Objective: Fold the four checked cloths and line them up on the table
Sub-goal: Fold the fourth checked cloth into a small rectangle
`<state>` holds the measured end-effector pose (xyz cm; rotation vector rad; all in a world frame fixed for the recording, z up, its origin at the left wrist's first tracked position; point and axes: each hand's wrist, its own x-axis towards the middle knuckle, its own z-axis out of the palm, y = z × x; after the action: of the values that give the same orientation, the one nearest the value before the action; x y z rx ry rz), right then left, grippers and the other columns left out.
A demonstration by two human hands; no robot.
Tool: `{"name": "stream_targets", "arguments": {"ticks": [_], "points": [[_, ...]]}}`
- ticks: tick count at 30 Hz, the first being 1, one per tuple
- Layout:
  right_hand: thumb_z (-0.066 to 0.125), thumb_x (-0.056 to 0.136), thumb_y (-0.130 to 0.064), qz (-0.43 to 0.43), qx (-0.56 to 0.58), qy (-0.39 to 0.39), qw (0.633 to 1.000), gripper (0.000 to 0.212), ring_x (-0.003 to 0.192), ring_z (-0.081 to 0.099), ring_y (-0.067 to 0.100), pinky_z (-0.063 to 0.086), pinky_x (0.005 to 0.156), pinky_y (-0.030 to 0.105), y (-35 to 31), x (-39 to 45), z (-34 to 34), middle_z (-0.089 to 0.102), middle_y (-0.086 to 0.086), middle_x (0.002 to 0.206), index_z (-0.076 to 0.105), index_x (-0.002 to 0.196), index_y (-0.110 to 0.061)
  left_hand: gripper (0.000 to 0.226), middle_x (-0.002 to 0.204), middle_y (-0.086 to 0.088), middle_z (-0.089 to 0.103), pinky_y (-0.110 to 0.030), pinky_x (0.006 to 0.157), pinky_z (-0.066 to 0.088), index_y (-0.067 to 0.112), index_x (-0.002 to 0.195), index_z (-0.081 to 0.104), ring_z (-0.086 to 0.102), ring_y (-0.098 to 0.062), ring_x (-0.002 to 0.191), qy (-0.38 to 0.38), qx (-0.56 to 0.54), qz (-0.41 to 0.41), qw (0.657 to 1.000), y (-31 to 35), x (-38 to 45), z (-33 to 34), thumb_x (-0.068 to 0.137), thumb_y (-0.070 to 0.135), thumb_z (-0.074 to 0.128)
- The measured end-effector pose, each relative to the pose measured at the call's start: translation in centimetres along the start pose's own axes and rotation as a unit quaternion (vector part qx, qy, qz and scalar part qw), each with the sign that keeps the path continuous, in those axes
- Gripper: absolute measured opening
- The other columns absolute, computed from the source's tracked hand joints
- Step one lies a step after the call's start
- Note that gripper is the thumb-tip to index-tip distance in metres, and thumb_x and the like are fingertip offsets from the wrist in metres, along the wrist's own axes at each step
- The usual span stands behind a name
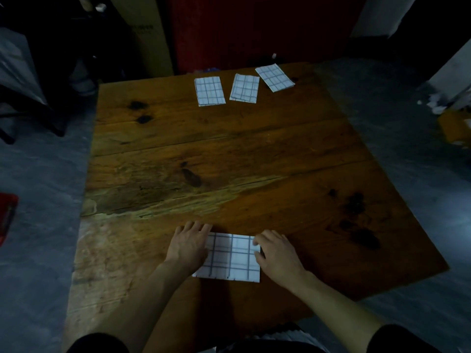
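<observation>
Head view: in the lower middle of the frame the fourth checked cloth [230, 256] lies flat on the wooden bench [254, 154], already folded to a rectangle. The left hand [188, 245] rests on its left edge with fingers straight, flat on the fabric, probably pinning it so it will not slide. The right hand [276, 253] sits at the right edge, fingers curled and seemingly pinching that edge, likely readying another fold. At the upper middle, three folded cloths [243, 88] lie apart in a rough row, the rightmost skewed.
</observation>
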<state>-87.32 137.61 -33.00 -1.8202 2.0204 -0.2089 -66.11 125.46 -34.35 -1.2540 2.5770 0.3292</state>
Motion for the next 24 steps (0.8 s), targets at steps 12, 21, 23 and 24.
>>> {"name": "stream_targets", "arguments": {"ticks": [12,21,23,24], "points": [[0.070,0.086,-0.032,0.064,-0.003,-0.040,0.997,0.025,0.111,0.042,0.011,0.038,0.096,0.027,0.5,3.2,0.4,0.047,-0.009,0.113,0.055,0.106,-0.028,0.026,0.119,0.009,0.049,-0.031,0.092,0.042,0.031,0.109,0.055,0.044,-0.015,0.113,0.013,-0.070,0.007,0.997,-0.5,0.6,-0.5,0.086,0.034,0.067],[0.063,0.092,-0.024,0.040,0.157,-0.103,0.981,0.007,0.085,0.056,0.003,0.052,0.076,0.025,1.8,5.3,-2.4,0.058,-0.013,0.093,0.057,0.093,-0.028,0.005,0.098,0.008,0.056,-0.030,0.072,0.039,0.027,0.093,0.059,0.054,-0.017,0.094,0.074,-0.131,0.022,0.988,-1.3,1.0,-2.6,0.089,0.028,0.063],[0.061,0.093,-0.023,0.025,0.164,-0.089,0.982,0.005,0.083,0.056,0.003,0.050,0.073,0.022,1.9,5.7,-3.2,0.057,-0.013,0.092,0.060,0.095,-0.028,0.006,0.094,0.006,0.057,-0.033,0.070,0.042,0.028,0.090,0.059,0.056,-0.019,0.089,0.096,-0.128,0.030,0.987,-1.4,1.4,-3.5,0.087,0.026,0.065],[0.060,0.094,-0.025,0.017,0.158,-0.075,0.984,0.004,0.083,0.054,0.002,0.048,0.073,0.021,1.9,5.9,-3.7,0.056,-0.014,0.093,0.060,0.095,-0.028,0.007,0.092,0.006,0.057,-0.035,0.068,0.043,0.027,0.089,0.059,0.057,-0.020,0.086,0.107,-0.127,0.033,0.986,-1.4,1.6,-3.9,0.086,0.026,0.065]]}}
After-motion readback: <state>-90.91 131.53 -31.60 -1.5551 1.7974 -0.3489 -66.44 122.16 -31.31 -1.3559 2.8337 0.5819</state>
